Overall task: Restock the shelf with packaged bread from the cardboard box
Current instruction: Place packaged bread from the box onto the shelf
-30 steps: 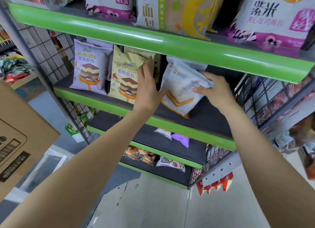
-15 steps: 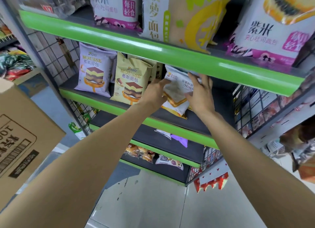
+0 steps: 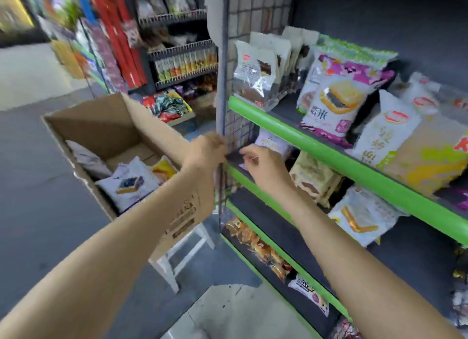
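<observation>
The open cardboard box (image 3: 101, 128) stands at the left on a white stool, with several bread packs inside, among them a white pack showing a blueberry cake (image 3: 129, 184). Both my hands hover between the box and the left end of the green-edged shelf (image 3: 278, 123). My left hand (image 3: 206, 148) is curled beside the wire end post, holding nothing. My right hand (image 3: 260, 161) is curled just right of it, also with nothing in it. A white bread bag (image 3: 364, 214) leans on the middle shelf beside a yellow mousse bag (image 3: 314, 179) and a pale purple bag (image 3: 272, 142).
The wire grid post (image 3: 222, 85) rises between box and shelf. The white stool (image 3: 177, 257) carries the box. The upper shelf holds several bread bags (image 3: 329, 103). Lower shelves hold small pastry packs (image 3: 255, 245). Snack racks (image 3: 182, 65) stand behind; grey floor lies to the left.
Both hands have let go of the white bread bag, which now leans on the middle shelf. The hands have drawn back left to the shelf's end, and my view has swung left onto the box.
</observation>
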Demonstrator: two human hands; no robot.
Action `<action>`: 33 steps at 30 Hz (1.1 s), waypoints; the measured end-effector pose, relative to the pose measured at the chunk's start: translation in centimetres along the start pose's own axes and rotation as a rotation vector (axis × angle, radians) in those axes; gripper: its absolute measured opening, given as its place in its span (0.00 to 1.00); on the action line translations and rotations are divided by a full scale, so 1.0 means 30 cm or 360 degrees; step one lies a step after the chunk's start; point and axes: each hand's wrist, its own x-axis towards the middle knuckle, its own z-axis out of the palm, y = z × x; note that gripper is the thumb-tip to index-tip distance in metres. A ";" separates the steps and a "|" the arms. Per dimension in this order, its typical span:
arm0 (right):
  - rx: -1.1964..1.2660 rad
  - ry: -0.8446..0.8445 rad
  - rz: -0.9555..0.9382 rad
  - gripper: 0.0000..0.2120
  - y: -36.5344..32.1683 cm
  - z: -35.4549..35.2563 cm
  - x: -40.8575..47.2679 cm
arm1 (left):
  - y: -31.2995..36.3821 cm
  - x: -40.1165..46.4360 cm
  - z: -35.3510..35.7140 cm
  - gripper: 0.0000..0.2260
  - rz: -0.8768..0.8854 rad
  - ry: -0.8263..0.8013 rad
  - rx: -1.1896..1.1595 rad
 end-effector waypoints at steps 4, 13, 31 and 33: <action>0.0118 -0.0191 -0.0155 0.14 -0.210 0.188 0.188 | -0.177 0.113 -0.292 0.12 -0.0230 0.0374 0.0010; 0.0095 -0.0691 -0.0018 0.17 -0.406 0.789 0.663 | -0.665 0.507 -0.594 0.20 -0.0998 0.0370 0.0391; -0.0052 -0.1536 0.0672 0.42 -0.295 1.343 1.045 | -1.118 0.755 -0.578 0.29 -0.1679 0.0740 0.0726; -0.0033 -0.1680 0.0782 0.43 -0.279 1.359 1.051 | -1.135 0.739 -0.554 0.27 -0.1744 0.0598 0.0651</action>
